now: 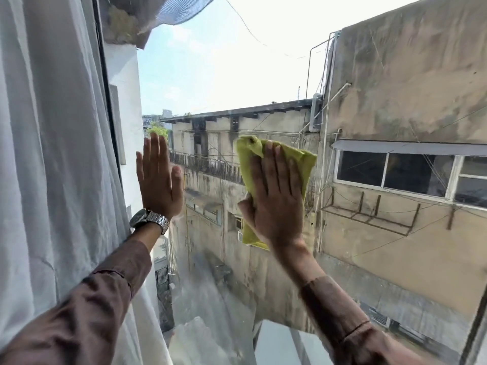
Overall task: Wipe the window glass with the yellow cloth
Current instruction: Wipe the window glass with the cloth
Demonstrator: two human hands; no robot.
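Note:
The window glass (226, 75) fills most of the view, with stained buildings and sky behind it. My right hand (276, 196) lies flat with its fingers spread, pressing the yellow cloth (303, 162) against the pane near the middle. The cloth is crumpled and sticks out above, right of and below the hand. My left hand (159, 177) is flat on the glass to the left, fingers together and pointing up, holding nothing. It wears a metal wristwatch (150, 219). Both arms are in brown sleeves.
A white curtain (52, 154) hangs along the left side, beside the dark window frame (105, 75). Another frame edge (474, 335) shows at the lower right corner. A pale ledge (276, 346) lies below the glass.

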